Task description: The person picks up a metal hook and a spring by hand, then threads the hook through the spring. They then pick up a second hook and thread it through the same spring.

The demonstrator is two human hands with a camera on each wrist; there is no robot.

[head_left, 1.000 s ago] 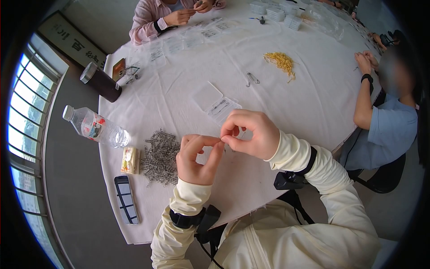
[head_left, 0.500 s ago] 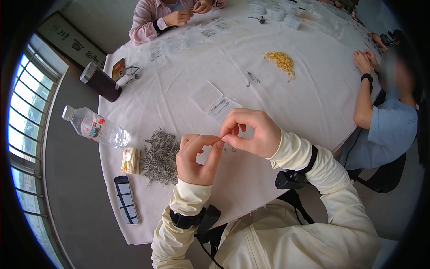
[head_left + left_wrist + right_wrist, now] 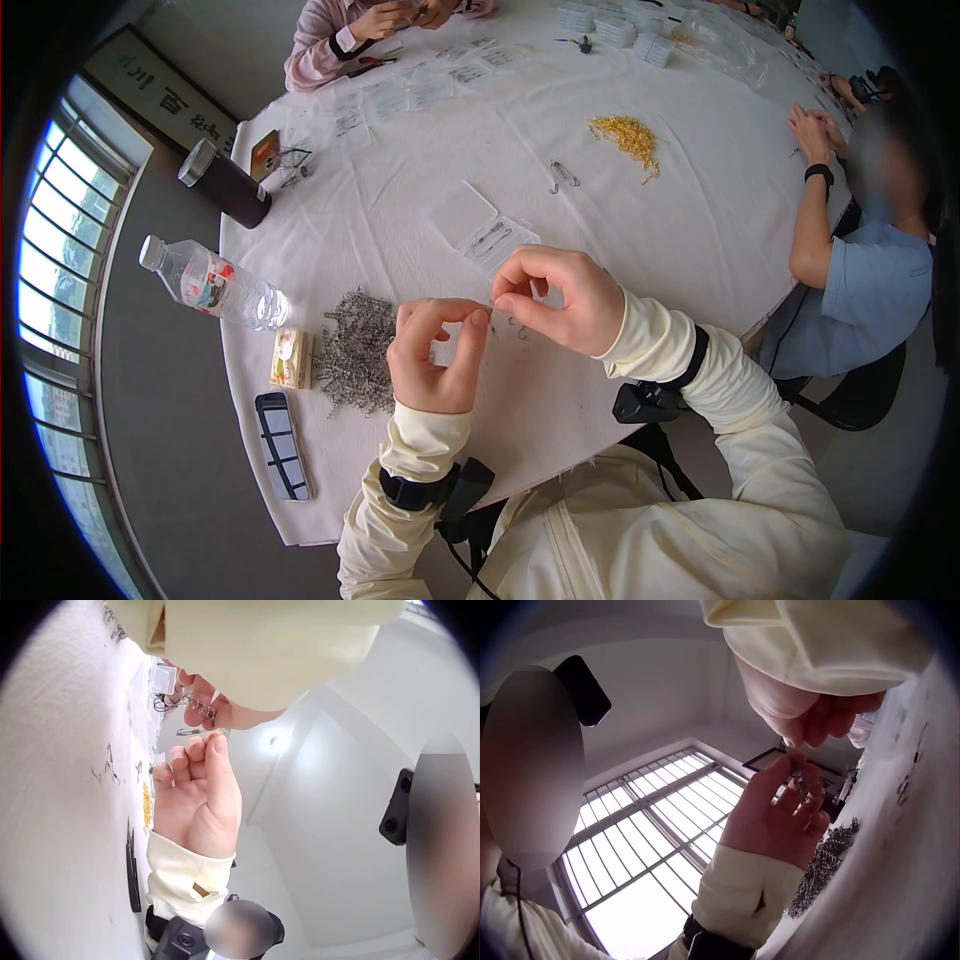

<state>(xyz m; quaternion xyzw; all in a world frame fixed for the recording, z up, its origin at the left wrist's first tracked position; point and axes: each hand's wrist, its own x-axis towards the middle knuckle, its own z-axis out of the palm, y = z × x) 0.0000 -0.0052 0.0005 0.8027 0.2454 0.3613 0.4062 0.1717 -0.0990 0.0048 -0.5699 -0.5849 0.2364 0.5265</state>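
My left hand point(image 3: 432, 355) and right hand point(image 3: 568, 298) meet at the fingertips above the near part of the table. In the left wrist view, a coiled metal wire piece point(image 3: 201, 709) sits among the left fingers. The right thumb and forefinger pinch close by a thin looped wire point(image 3: 193, 732), at the gap between the hands. Left of the left hand lies a heap of grey wire coils point(image 3: 355, 350). Small bent wires point(image 3: 518, 328) rest on the cloth beneath the right hand. Beyond it an open clear plastic box point(image 3: 492, 243) holds a few wire pieces.
On the left stand a water bottle point(image 3: 215, 285), a dark flask point(image 3: 228, 185), a tissue pack point(image 3: 291, 357) and a phone-like slab point(image 3: 283, 445). A yellow heap point(image 3: 628, 140) lies farther back, near a loose wire clip point(image 3: 562, 176). Two other people sit around the table.
My left hand has drawn slightly left, and its thumb and forefinger have parted a little from the right fingertips. The person opposite has shifted, raising both hands; a red-handled tool shows beside them.
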